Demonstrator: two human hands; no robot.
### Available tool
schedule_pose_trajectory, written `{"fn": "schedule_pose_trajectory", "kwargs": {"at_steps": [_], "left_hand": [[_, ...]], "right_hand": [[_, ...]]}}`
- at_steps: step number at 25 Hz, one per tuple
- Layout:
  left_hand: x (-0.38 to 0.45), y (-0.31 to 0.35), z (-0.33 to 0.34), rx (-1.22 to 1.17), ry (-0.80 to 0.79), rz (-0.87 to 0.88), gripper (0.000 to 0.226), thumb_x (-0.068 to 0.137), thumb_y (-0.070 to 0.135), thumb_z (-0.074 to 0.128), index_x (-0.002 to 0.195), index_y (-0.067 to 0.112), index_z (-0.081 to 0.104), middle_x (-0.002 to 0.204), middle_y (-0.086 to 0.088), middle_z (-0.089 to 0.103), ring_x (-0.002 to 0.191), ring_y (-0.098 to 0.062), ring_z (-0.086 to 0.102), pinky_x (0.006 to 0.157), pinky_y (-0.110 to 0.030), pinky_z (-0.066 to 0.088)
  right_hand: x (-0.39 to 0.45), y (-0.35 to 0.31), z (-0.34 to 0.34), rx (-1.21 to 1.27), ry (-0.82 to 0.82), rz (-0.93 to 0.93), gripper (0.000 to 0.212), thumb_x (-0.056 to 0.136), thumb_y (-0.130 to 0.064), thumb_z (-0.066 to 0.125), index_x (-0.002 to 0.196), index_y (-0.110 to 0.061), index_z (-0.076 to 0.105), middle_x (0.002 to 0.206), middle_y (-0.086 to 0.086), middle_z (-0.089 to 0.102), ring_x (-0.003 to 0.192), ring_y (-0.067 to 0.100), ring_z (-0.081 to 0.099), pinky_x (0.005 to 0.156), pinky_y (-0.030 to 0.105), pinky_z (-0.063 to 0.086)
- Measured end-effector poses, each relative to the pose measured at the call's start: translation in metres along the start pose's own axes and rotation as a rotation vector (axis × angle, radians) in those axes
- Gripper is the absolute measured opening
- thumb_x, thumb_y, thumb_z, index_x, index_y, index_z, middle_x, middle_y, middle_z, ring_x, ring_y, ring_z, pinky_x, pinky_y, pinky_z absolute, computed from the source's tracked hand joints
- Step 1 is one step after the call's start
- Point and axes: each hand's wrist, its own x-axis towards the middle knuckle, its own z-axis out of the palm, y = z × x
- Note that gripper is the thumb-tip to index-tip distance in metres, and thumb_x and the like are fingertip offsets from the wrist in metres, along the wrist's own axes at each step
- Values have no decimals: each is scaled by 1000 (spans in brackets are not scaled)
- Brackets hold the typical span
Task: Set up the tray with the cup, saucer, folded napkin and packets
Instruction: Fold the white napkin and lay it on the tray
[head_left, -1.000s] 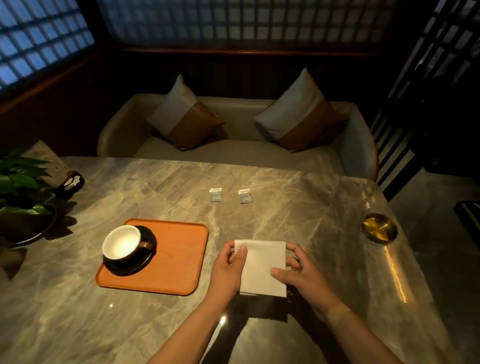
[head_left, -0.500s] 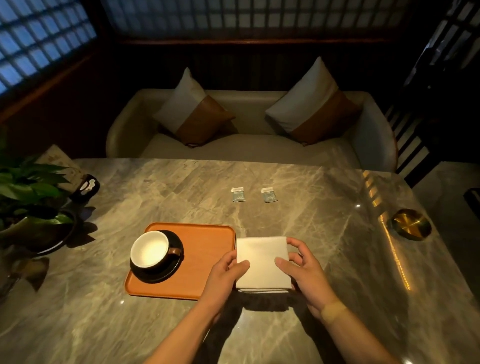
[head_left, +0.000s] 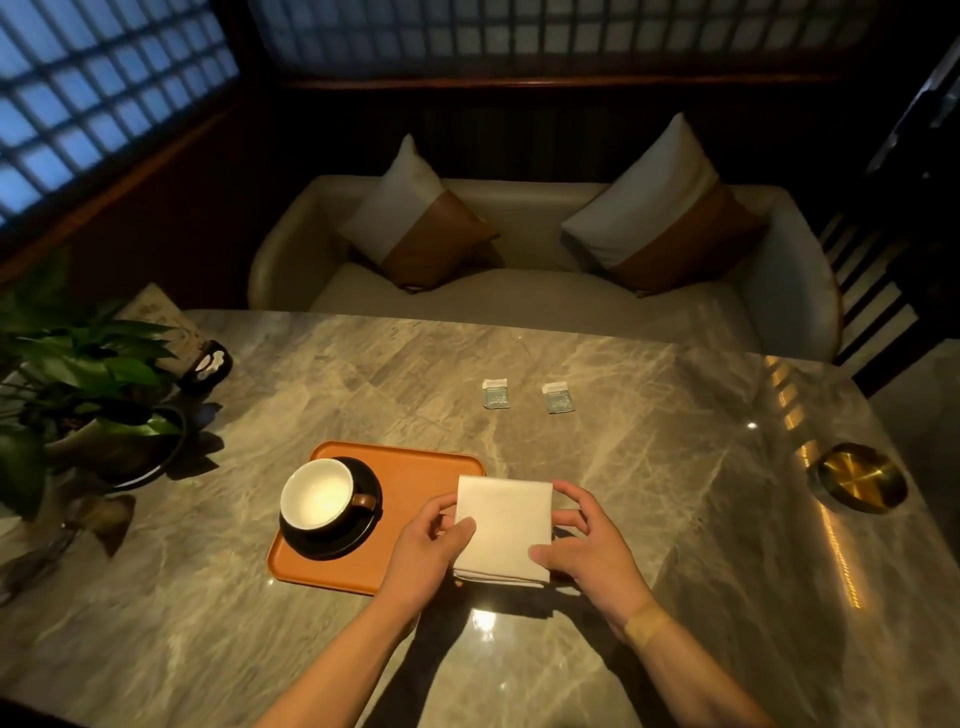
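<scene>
Both hands are on the folded napkin (head_left: 503, 530): the left hand (head_left: 426, 551) pinches its left edge with the thumb on top, and the right hand (head_left: 587, 545) grips the right edge, fingers curled over the far corner. The napkin overlaps the right end of the orange tray (head_left: 415, 478); can't tell if it's touching it or held just above. On the tray's left side the white cup (head_left: 317, 493) sits on a black saucer (head_left: 363, 525). Farther back, two small packets (head_left: 496, 393) (head_left: 558, 397) lie side by side on the marble table (head_left: 649, 441), well apart from the tray.
</scene>
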Motion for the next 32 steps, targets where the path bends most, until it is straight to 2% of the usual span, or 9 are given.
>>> {"fn": "schedule_pose_trajectory", "kwargs": {"at_steps": [3, 6, 10, 14, 18, 22, 26, 30, 32], "left_hand": [[7, -8, -21, 52, 31, -5, 29, 91, 26, 69, 117, 37, 62, 90, 0, 74, 87, -17, 72, 78, -33, 57], [16, -15, -46, 64, 52, -9, 32, 90, 24, 70, 116, 40, 60, 87, 1, 73, 85, -12, 72, 73, -28, 55], [33, -27, -80, 81, 15, -55, 37, 88, 12, 70, 116, 34, 61, 92, 2, 71, 81, -2, 69, 68, -15, 52], [47, -42, -100, 129, -74, -83, 46, 83, -2, 70, 119, 24, 60, 93, 1, 71, 67, -3, 68, 61, -13, 51], [60, -60, -111, 175, -126, -122, 52, 80, -3, 71, 124, 21, 56, 97, 1, 70, 68, -8, 71, 60, -16, 53], [69, -76, -113, 244, -169, -147, 52, 80, 1, 72, 124, 23, 52, 101, 1, 66, 80, -12, 68, 61, -15, 52], [74, -86, -106, 302, -198, -205, 61, 77, -6, 71, 124, 28, 51, 107, 7, 61, 87, -11, 64, 57, -15, 52], [76, -95, -102, 423, -202, -158, 65, 76, -1, 74, 126, 31, 49, 111, 8, 61, 90, -10, 64, 62, -15, 53], [76, -102, -104, 481, -209, -88, 65, 74, 7, 79, 129, 27, 50, 113, 8, 61, 89, -4, 62, 64, -9, 50]], "right_hand": [[8, 4, 22, -26, 26, 1, 80, 73, 11, 72, 130, -39, 46, 107, 4, 65, 86, 11, 71, 71, 33, 62], [19, 11, 50, -18, 54, 11, 82, 73, 12, 70, 133, -39, 46, 111, 4, 64, 92, 26, 70, 77, 43, 62], [33, 22, 82, 20, 116, 51, 79, 75, 13, 70, 134, -33, 48, 116, 4, 64, 100, 24, 67, 68, 33, 61], [42, 37, 105, 75, 192, 90, 75, 77, 17, 68, 134, -28, 49, 118, 8, 64, 96, 22, 68, 55, 23, 56], [50, 53, 117, 90, 190, 138, 79, 74, 23, 65, 131, -30, 49, 122, 6, 63, 103, 30, 68, 61, 28, 60], [53, 65, 119, -124, 116, 210, 87, 67, 10, 75, 137, -32, 45, 133, 1, 57, 112, 33, 62, 85, 48, 60], [53, 75, 118, -353, 74, 251, 88, 72, 5, 76, 142, -34, 41, 141, -2, 50, 99, 19, 65, 68, 22, 59], [53, 88, 120, -793, 115, -11, 83, 73, -2, 82, 146, -13, 44, 142, 9, 54, 115, 21, 62, 91, 15, 47], [56, 89, 123, -881, 73, -15, 82, 75, -7, 80, 147, -9, 40, 145, 11, 51, 127, 24, 54, 101, 20, 41]]}}
